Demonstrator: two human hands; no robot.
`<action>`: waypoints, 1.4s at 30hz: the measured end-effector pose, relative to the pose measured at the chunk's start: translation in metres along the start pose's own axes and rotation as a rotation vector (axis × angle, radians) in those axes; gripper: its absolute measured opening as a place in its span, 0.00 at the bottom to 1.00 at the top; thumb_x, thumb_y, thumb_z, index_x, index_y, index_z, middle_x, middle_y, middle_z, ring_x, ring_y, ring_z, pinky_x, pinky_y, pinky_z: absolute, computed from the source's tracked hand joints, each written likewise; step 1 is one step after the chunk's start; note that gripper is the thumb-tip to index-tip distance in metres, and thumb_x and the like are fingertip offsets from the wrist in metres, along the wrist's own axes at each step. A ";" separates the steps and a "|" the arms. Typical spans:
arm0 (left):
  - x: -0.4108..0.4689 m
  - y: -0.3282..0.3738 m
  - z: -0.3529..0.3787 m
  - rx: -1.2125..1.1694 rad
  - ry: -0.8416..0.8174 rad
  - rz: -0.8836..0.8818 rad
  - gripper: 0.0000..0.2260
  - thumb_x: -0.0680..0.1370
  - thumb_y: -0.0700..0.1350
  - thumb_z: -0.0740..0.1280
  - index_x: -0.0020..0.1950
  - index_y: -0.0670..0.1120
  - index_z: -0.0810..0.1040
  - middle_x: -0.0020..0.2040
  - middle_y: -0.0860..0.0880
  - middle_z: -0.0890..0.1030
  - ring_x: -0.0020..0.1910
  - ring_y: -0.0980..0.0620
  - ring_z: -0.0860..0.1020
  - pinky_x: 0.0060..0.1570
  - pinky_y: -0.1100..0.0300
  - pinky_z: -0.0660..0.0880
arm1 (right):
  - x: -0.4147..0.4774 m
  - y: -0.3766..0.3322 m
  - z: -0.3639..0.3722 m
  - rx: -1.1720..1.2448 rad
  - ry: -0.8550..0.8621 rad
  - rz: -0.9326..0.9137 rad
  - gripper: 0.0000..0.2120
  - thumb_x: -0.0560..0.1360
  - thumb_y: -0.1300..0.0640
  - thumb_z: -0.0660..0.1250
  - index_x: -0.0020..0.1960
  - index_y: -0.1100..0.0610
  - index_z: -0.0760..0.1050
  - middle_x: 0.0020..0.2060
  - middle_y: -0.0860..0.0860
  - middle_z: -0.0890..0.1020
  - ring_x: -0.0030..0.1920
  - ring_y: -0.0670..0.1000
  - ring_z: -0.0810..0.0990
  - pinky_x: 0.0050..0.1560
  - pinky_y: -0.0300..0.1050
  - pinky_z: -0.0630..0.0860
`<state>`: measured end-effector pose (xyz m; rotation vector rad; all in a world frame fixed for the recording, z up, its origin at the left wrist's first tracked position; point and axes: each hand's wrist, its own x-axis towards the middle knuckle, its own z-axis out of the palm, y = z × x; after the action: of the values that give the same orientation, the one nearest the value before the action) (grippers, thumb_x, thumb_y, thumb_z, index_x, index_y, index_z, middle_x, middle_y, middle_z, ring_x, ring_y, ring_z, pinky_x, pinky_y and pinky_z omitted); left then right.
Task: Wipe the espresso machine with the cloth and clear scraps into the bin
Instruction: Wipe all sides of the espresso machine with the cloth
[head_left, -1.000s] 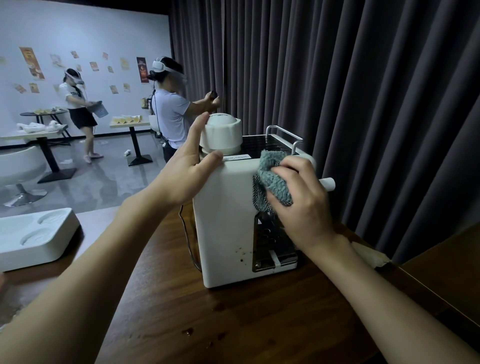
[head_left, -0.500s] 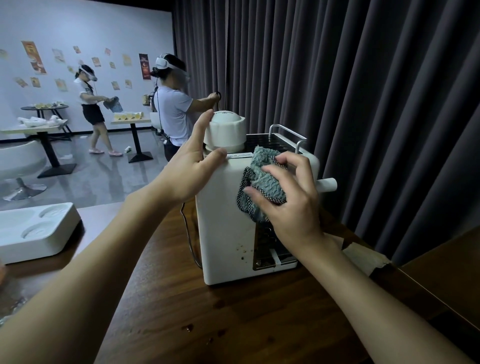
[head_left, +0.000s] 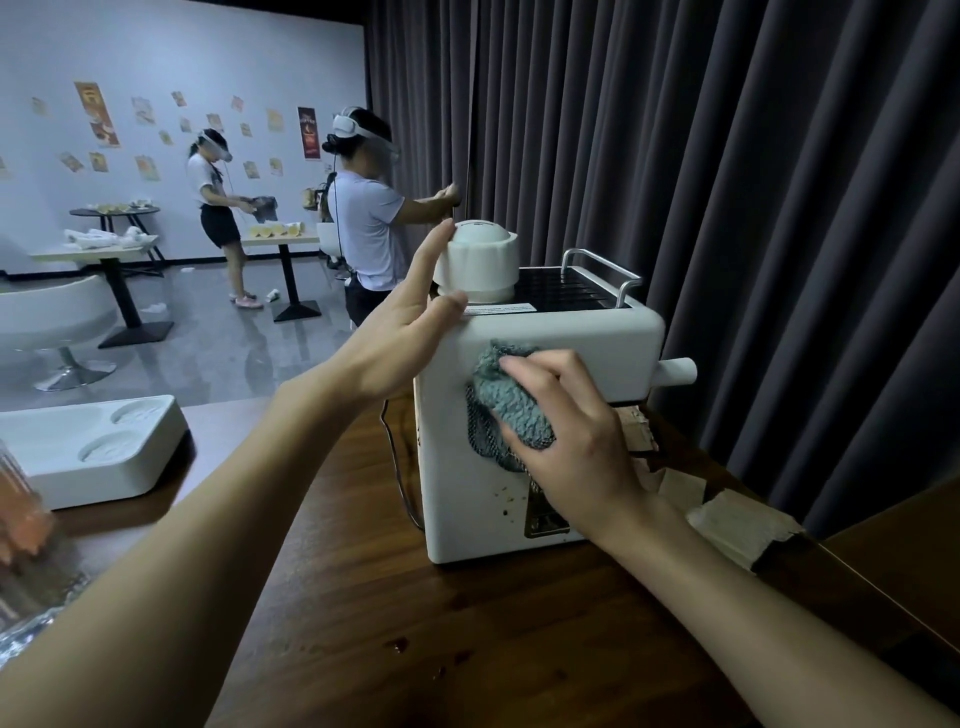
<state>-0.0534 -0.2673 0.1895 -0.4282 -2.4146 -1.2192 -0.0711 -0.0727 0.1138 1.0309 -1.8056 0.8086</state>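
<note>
A white espresso machine stands on a dark wooden table, its near side speckled with brown spots low down. My right hand presses a bunched grey-green cloth against the upper middle of that side. My left hand lies open against the machine's top left edge, fingers reaching up beside the white domed lid. Torn brown paper scraps lie on the table to the right of the machine. No bin is in view.
A white moulded tray sits at the table's left edge. A blurred orange thing is at the far left. Dark curtains hang close behind the machine. Two people wearing headsets stand among small tables in the room behind.
My right hand has dragged the cloth down and to the left, from the machine's top right corner to the middle of its side. My left hand has kept its place.
</note>
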 end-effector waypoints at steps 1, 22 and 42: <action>-0.002 -0.003 -0.002 -0.025 -0.011 0.006 0.27 0.83 0.54 0.56 0.79 0.65 0.48 0.73 0.62 0.63 0.57 0.81 0.65 0.62 0.64 0.63 | 0.001 -0.002 0.001 0.008 0.027 0.028 0.25 0.67 0.67 0.77 0.62 0.62 0.76 0.53 0.56 0.76 0.55 0.51 0.76 0.60 0.35 0.73; -0.005 -0.007 0.002 -0.008 0.029 0.016 0.29 0.80 0.57 0.55 0.80 0.60 0.49 0.69 0.64 0.68 0.57 0.77 0.69 0.69 0.60 0.65 | -0.008 -0.032 0.026 0.274 0.178 0.315 0.13 0.72 0.64 0.74 0.56 0.61 0.81 0.50 0.53 0.74 0.53 0.45 0.75 0.56 0.38 0.74; -0.015 -0.015 -0.002 0.039 0.034 0.033 0.31 0.77 0.65 0.60 0.78 0.65 0.52 0.75 0.58 0.65 0.72 0.65 0.63 0.72 0.51 0.65 | -0.016 -0.030 0.036 0.130 0.207 0.308 0.14 0.69 0.63 0.77 0.53 0.65 0.80 0.49 0.56 0.76 0.52 0.43 0.73 0.57 0.29 0.70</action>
<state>-0.0458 -0.2789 0.1733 -0.4301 -2.3889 -1.1539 -0.0531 -0.1114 0.0883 0.7257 -1.7727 1.1888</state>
